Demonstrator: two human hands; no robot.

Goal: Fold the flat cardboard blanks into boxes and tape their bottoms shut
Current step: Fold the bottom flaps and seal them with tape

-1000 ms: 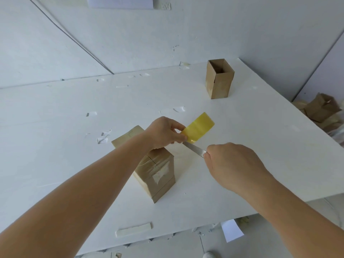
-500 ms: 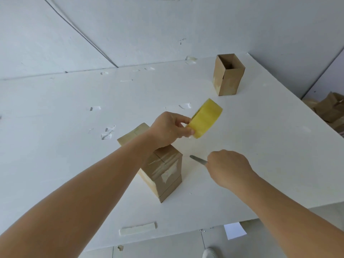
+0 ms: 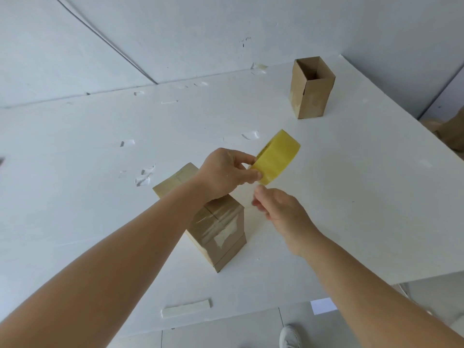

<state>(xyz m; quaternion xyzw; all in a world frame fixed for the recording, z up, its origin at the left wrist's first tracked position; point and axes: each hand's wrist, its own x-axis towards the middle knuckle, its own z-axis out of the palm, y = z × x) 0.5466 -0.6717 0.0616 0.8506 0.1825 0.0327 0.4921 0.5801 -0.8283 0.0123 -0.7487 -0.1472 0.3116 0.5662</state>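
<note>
A brown cardboard box (image 3: 221, 232) stands on the white table (image 3: 364, 197) with its taped flaps facing up, partly hidden under my left forearm. Just above and to the right of it, my left hand (image 3: 226, 173) grips a yellow tape roll (image 3: 276, 156) by its edge. Right below the roll, my right hand (image 3: 278, 209) has its thumb and forefinger pinched together on what looks like the roll's clear free end. No blade shows in that hand. A second cardboard box (image 3: 311, 91) stands open-topped at the far right of the table.
Small scraps of tape (image 3: 144, 177) stick to the tabletop at left and centre. A pale strip (image 3: 185, 308) lies near the table's front edge. More cardboard (image 3: 452, 133) is piled beyond the right edge. A shoe (image 3: 290, 336) shows on the floor below.
My left hand lifted the roll slightly away from the box. My right hand, which showed a metal blade before, moved up under the roll, and the blade is no longer visible.
</note>
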